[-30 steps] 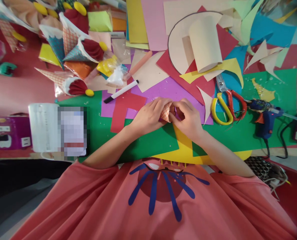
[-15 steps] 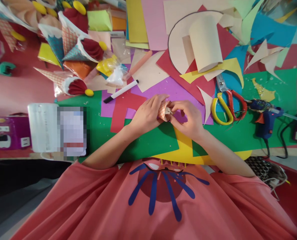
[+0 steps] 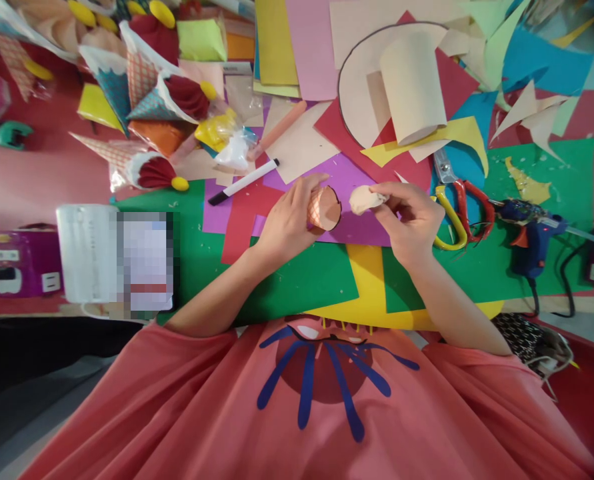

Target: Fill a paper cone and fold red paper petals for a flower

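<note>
My left hand (image 3: 290, 217) is closed round a checked paper cone (image 3: 325, 208), whose round mouth with a dark rim faces right. A little to the right, my right hand (image 3: 411, 217) pinches a crumpled cream-coloured wad (image 3: 365, 199), which looks like paper, between thumb and fingers. The wad is apart from the cone's mouth. Both hands are above a purple sheet (image 3: 347, 230) on the green mat (image 3: 297, 287). Close beyond my right hand lie scissors (image 3: 464, 207) with one yellow and one red handle.
A cream paper tube (image 3: 411, 87) lies at the back. A glue gun (image 3: 531, 240) with a cord is at the right. A marker (image 3: 243, 182), finished paper cones (image 3: 164, 97) and a phone (image 3: 149, 263) are on the left. Paper scraps (image 3: 531, 113) litter the back right.
My right hand has drawn the crumpled wad out of the cone and moved right with it. My left hand has shifted slightly left and keeps the cone, whose mouth now shows open.
</note>
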A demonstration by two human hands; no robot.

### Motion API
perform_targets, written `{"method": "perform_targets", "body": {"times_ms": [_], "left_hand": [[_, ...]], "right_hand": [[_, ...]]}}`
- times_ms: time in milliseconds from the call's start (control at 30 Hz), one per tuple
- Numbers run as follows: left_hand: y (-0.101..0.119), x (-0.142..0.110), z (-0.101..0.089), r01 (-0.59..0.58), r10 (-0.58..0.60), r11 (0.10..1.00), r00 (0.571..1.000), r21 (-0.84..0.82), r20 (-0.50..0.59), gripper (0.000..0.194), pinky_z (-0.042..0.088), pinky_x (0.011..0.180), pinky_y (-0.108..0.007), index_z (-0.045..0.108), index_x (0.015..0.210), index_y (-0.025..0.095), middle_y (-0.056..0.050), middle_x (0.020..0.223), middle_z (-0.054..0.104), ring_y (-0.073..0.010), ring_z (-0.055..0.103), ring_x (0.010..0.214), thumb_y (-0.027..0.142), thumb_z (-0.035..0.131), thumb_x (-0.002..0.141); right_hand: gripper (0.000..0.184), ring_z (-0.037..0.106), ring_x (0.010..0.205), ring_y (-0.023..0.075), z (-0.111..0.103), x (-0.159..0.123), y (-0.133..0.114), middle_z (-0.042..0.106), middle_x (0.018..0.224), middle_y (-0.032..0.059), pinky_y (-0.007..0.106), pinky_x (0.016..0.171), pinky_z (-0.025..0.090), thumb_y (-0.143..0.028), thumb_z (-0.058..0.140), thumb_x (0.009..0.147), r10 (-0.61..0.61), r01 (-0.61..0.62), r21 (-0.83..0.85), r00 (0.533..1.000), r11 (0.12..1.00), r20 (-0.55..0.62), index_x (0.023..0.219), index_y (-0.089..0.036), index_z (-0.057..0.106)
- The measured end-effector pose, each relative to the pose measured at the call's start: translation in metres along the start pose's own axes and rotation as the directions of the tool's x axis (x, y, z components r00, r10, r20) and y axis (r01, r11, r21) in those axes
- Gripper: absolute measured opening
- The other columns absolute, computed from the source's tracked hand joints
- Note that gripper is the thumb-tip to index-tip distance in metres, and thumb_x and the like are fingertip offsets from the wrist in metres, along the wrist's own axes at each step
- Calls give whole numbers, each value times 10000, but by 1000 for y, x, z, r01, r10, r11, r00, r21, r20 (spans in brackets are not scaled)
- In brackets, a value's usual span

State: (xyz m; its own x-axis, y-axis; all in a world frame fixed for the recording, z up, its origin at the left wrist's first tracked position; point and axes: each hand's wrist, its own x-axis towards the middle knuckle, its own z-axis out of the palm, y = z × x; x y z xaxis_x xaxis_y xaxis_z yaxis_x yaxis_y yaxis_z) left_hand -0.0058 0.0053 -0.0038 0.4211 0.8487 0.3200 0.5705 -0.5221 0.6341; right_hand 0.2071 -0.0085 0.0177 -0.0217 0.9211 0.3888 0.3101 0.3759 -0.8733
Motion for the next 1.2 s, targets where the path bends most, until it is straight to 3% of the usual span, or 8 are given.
{"method": "perform_targets", "body": {"times_ms": [133,233,400,600,733,800,933,1200], "left_hand": [[-1,-1,1,18,-18,1000,1000,-17,-6,577,497,960,-389,338,1335,214,-130,1260,562,-263,603,1151,483,578,884],[-2,-1,2,23,-24,999,1000,-28,-16,598,496,970,-390,335,1337,216,-124,1253,564,-258,604,1146,490,593,873],[-3,-1,1,28,-29,999,999,-39,-17,592,501,967,-394,342,1338,220,-115,1260,564,-257,600,1154,456,609,865],[-3,-1,1,32,-32,998,999,-51,-2,580,505,947,-398,355,1333,221,-112,1245,577,-261,610,1138,415,616,853],[1,0,1,31,-32,998,999,-61,-5,551,529,903,-392,381,1313,210,-111,1194,611,-259,633,1105,424,607,859],[4,1,1,30,-30,996,1000,-83,-5,537,551,856,-359,391,1301,212,-105,1176,626,-240,653,1075,411,615,856],[10,0,2,-5,4,988,1000,-154,-3,581,568,820,-327,384,1308,222,-98,1177,634,-214,674,1040,402,663,831],[9,-2,2,-16,25,979,999,-204,43,582,574,862,-364,389,1328,281,-85,1204,638,-229,667,1070,491,633,843]], "right_hand": [[181,652,730,119,4,-2,5,683,927,-14,273,643,559,-291,631,866,123,-131,221,991,966,47,1042,-285,673],[181,652,823,157,6,1,8,650,941,4,328,720,577,-397,603,873,167,-181,345,983,921,72,1001,-280,657],[177,576,673,89,8,7,7,537,749,-53,255,652,521,-359,704,818,214,-209,350,977,913,26,837,-241,573],[393,655,675,110,10,8,2,648,750,-64,251,621,557,-400,754,773,299,-334,419,942,844,150,1076,-286,530],[377,672,729,112,12,8,-5,667,798,-42,240,633,559,-380,783,744,289,-346,447,938,825,192,1001,-245,541],[390,633,645,88,14,6,-10,651,762,-55,215,574,527,-369,800,725,295,-364,462,931,809,217,960,-242,516],[385,407,437,33,19,1,-20,584,682,-93,177,404,354,-365,796,729,299,-397,445,914,803,276,914,-249,479],[274,309,430,15,25,-10,-26,564,714,-82,183,395,251,-273,738,784,234,-309,299,936,903,262,928,-228,509]]}}
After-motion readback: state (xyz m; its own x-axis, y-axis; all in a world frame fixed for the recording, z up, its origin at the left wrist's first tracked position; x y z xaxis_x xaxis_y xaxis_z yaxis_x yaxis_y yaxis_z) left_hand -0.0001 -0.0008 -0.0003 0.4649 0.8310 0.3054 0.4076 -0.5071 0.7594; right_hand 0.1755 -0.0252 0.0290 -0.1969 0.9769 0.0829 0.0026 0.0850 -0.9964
